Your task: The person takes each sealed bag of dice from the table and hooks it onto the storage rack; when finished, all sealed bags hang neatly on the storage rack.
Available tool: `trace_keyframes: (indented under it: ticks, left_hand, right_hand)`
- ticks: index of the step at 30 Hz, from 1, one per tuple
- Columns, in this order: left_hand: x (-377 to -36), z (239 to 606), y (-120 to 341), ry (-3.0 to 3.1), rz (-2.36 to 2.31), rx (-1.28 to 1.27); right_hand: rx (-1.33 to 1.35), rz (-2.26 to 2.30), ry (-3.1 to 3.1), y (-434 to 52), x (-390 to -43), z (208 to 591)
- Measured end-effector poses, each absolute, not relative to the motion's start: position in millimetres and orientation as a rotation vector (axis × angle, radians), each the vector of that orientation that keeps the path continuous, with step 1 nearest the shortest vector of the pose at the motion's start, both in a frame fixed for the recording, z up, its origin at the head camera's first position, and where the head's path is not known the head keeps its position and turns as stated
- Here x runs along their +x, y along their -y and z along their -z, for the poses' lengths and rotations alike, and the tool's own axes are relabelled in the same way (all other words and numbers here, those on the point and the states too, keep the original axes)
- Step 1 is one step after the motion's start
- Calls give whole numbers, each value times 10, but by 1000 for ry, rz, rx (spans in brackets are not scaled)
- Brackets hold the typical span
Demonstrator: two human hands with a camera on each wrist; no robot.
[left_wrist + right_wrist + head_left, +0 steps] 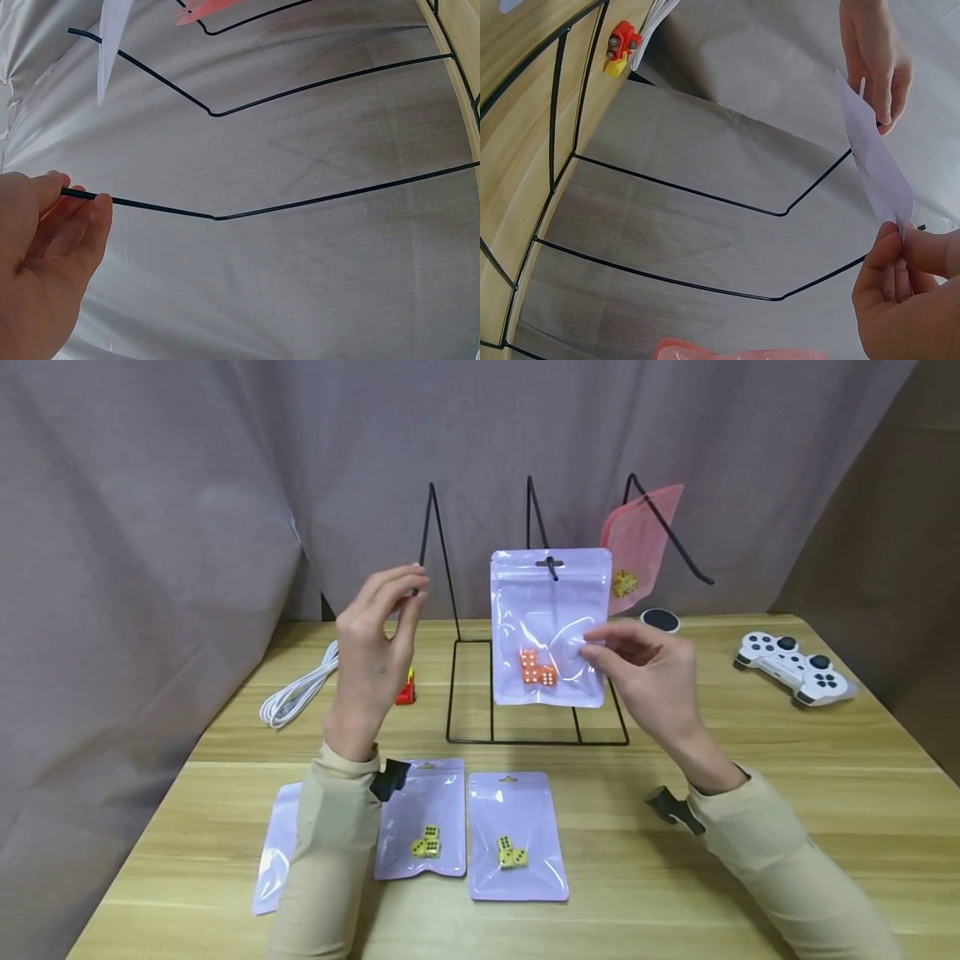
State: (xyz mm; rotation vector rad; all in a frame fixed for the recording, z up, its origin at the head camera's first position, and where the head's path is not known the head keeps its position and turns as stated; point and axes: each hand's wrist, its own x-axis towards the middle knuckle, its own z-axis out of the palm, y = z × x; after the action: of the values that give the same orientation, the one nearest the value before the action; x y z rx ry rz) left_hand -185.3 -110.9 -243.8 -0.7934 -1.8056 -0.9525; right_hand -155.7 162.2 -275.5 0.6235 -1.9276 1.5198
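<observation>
A black wire rack with three upright hooks stands on the table. My left hand pinches the end of its left hook between thumb and fingers. On the middle hook hangs a pale purple zip bag holding orange dice; the hook's tip pokes out through the bag's hanging hole. My right hand pinches this bag's right edge. In the right wrist view the purple bag appears nearly edge-on. A pink bag with yellow dice hangs on the right hook.
Purple bags with yellow dice lie in front, one left of centre and one at centre; another purple bag is partly behind my left sleeve. Around the rack are a white cable, a red-yellow toy, a black-topped round object and a white game controller.
</observation>
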Motion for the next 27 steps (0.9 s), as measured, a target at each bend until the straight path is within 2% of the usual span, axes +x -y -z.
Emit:
trace_keyframes:
  ticks: [12,27]
  left_hand:
    - [-1650,2456,1050,1791,915,-782]
    - [-1657,2456,1056,1790,909,-789]
  right_hand:
    - [672,-1547,1867,-1643,-1608,2784]
    - [548,-1508,1969,-1666,-1803,2713]
